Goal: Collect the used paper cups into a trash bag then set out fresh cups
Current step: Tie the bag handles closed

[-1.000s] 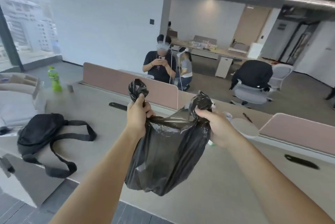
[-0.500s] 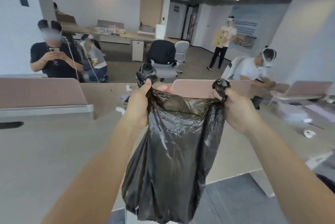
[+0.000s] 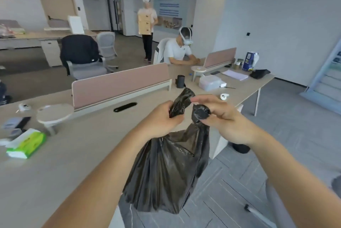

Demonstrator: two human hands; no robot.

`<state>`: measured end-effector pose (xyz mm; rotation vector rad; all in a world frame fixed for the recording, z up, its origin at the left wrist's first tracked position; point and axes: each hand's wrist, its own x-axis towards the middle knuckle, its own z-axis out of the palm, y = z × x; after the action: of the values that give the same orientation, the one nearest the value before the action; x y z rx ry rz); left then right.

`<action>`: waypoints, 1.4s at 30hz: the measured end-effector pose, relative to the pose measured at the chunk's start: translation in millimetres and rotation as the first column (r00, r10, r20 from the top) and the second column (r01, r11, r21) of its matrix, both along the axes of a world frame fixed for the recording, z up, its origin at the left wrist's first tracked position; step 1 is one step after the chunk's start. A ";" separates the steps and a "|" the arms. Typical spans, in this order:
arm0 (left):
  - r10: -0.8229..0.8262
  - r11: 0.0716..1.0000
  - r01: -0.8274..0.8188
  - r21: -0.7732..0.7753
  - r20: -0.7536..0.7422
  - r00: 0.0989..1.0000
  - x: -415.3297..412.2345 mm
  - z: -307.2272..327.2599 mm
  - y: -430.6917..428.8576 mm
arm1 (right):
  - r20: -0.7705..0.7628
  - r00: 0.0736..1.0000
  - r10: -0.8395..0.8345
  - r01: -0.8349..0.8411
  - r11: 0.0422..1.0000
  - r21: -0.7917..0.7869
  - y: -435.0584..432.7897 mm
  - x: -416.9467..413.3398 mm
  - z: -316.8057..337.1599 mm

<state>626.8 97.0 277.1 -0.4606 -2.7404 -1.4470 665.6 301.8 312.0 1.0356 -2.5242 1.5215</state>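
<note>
1. The left hand is locked in a fist round the left handle of the trash bag, and twisted black plastic pokes up out of the top of the grip.
2. The right hand pinches the right handle, a scrunched knot of plastic, between thumb and curled fingers. Its index finger stretches across toward the left handle; touching or just short, I cannot tell.
3. The two handles are drawn in close together. The bag hangs slack and crinkled beneath both hands, and its contents cannot be seen.
4. The bag dangles in the air at the front edge of the desk, its bottom over the grey floor.
5. Out on the far left of the desk a green tissue pack lies flat, with a small round stand just behind it.
6. Beyond the hands a pink divider runs across the desk. A dark cylinder stands upright near its right end, and a white box sits further right.
7. Further back, a seated person in a white shirt wears a headset, and a standing person carries a wooden drawer unit. An office chair is draped in black.
</note>
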 end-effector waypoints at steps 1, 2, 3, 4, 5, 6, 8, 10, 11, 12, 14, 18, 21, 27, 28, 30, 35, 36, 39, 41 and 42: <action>-0.064 0.997 0.064 -0.031 0.022 0.998 -3.7 -0.9 21.4 | -0.022 0.999 -0.023 0.024 1.000 0.012 14.7 -3.9 -4.4; -0.137 0.989 0.139 -0.049 0.036 0.990 -7.0 -1.0 41.7 | -0.031 0.998 -0.061 0.061 0.998 0.014 28.7 -7.0 -7.9; -0.216 0.974 0.218 -0.061 0.043 0.975 -10.2 -0.8 60.4 | -0.042 0.993 -0.113 0.113 0.993 0.018 43.9 -11.2 -13.3; -0.287 0.954 0.291 -0.074 0.057 0.956 -14.4 -1.2 78.1 | -0.053 0.985 -0.166 0.167 0.986 0.017 58.5 -14.1 -17.7; -0.344 0.933 0.350 -0.080 0.081 0.936 -20.2 -3.3 95.0 | -0.049 0.975 -0.217 0.218 0.976 0.012 73.0 -15.9 -22.3; -0.387 0.914 0.397 -0.081 0.110 0.915 -26.0 -6.3 110.7 | -0.032 0.964 -0.263 0.263 0.965 -0.011 87.2 -16.5 -27.0; -0.472 0.870 0.487 -0.077 0.161 0.867 -37.6 -14.1 140.4 | 0.024 0.942 -0.334 0.335 0.938 -0.092 113.3 -16.3 -36.6; -0.540 0.825 0.562 -0.063 0.207 0.816 -48.8 -22.9 168.2 | 0.064 0.907 -0.416 0.421 0.897 -0.136 138.3 -19.7 -47.1; -0.571 0.803 0.594 -0.052 0.223 0.790 -54.6 -27.0 181.8 | 0.064 0.881 -0.469 0.473 0.871 -0.134 150.6 -22.4 -52.2; -0.596 0.783 0.620 -0.046 0.225 0.771 -61.8 -31.5 195.4 | 0.049 0.853 -0.519 0.521 0.845 -0.120 162.0 -25.6 -56.7; -0.638 0.754 0.656 -0.044 0.189 0.746 -75.6 -37.4 222.2 | 0.001 0.797 -0.605 0.602 0.793 -0.090 181.8 -32.7 -62.4; -0.671 0.738 0.673 0.043 0.158 0.725 -106.8 -46.7 265.6 | 0.007 0.680 -0.734 0.732 0.678 -0.067 215.9 -56.4 -63.3; -0.644 0.758 0.643 -0.109 0.026 0.764 -133.5 -58.3 287.0 | -0.020 0.511 -0.859 0.858 0.508 0.074 240.9 -89.4 -58.5; -0.737 0.672 0.721 -0.168 -0.250 0.628 -194.3 -65.2 314.1 | 0.212 0.343 -0.915 0.727 0.402 0.557 269.4 -145.3 -57.8; -0.759 0.645 0.745 -0.170 -0.259 0.598 -205.6 -67.1 318.8 | 0.254 0.361 -0.897 0.650 0.437 0.621 272.6 -151.2 -59.7; -0.775 0.622 0.765 -0.167 -0.273 0.570 -225.3 -73.1 328.2 | 0.436 0.381 -0.815 0.534 0.579 0.617 279.6 -161.6 -63.0; -0.634 0.736 0.674 -0.062 -0.409 0.656 -267.3 -88.3 350.8 | 0.879 0.351 -0.323 0.476 0.870 0.130 303.9 -193.8 -89.8; -0.622 0.743 0.667 -0.054 -0.427 0.657 -275.0 -91.6 356.3 | 0.896 0.363 -0.258 0.487 0.872 0.054 310.3 -202.5 -97.3; -0.701 0.684 0.720 -0.113 -0.374 0.607 -297.3 -98.6 372.0 | 0.907 0.390 -0.156 0.581 0.806 -0.111 327.0 -228.8 -115.3; -0.772 0.628 0.770 -0.112 -0.217 0.598 -316.6 -100.3 382.5 | 0.900 0.423 -0.106 0.617 0.761 -0.201 340.2 -249.4 -127.5; -0.791 0.609 0.787 -0.097 -0.144 0.595 -327.1 -101.0 389.6 | 0.897 0.432 -0.089 0.623 0.748 -0.226 348.2 -260.2 -132.2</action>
<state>299.7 486.6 176.1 -1.9087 -2.4673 -1.3393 405.4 650.0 179.9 -0.5461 -2.1076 2.7558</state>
